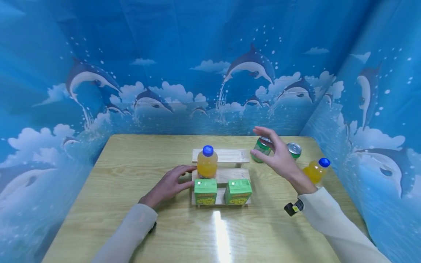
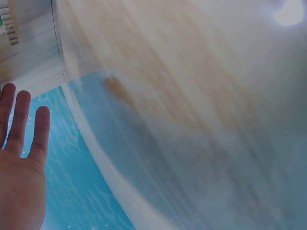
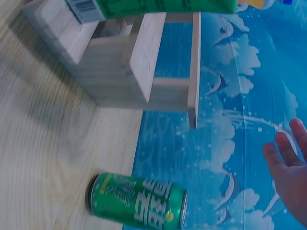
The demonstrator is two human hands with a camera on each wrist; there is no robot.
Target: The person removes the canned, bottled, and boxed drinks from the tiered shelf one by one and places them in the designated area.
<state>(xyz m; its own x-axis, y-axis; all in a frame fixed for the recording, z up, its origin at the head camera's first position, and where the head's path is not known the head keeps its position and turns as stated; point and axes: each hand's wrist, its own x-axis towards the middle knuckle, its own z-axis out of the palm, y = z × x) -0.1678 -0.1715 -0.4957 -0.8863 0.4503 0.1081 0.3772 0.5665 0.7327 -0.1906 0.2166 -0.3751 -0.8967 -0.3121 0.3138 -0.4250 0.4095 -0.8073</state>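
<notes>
A small stepped wooden rack stands mid-table in the head view. Two green drink cartons sit on its lowest step, and an orange juice bottle with a blue cap stands on the middle step. Beside the rack's left edge is my left hand, fingers spread near the bottle; contact cannot be made out. My right hand hovers, thumb and fingers apart, around a green can right of the rack. The right wrist view shows that can upright on the table, apart from the hand.
Another can stands behind my right hand. A second orange juice bottle is farther right, partly behind the wrist. Blue dolphin-print curtains enclose the wooden table at the back and sides.
</notes>
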